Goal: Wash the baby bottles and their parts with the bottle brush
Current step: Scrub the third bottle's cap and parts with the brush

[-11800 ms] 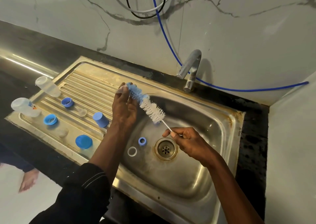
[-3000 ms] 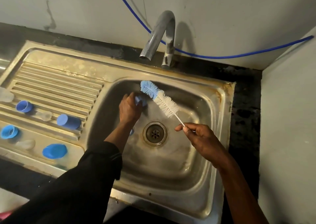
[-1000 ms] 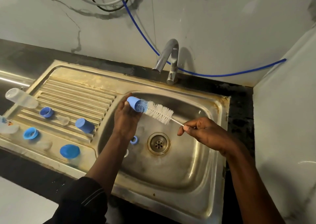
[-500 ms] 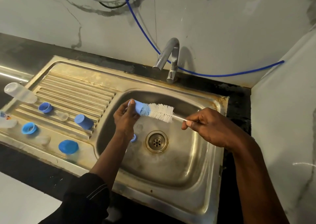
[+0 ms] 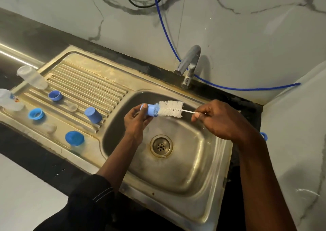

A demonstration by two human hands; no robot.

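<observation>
My left hand grips a small blue bottle cap over the sink basin. The bottle brush lies almost level, its blue tip pushed inside the cap and its white bristles showing. My right hand pinches the thin white brush handle. On the ribbed drainboard lie two clear bottles, several blue caps and rings and clear teats.
The tap stands behind the basin, no water running. The drain sits in the basin's middle. A blue hose runs along the marble wall. A blue ring lies on the dark counter at right.
The brush has levelled out and its blue tip has gone deeper into the cap. Both hands have shifted slightly right and up over the basin.
</observation>
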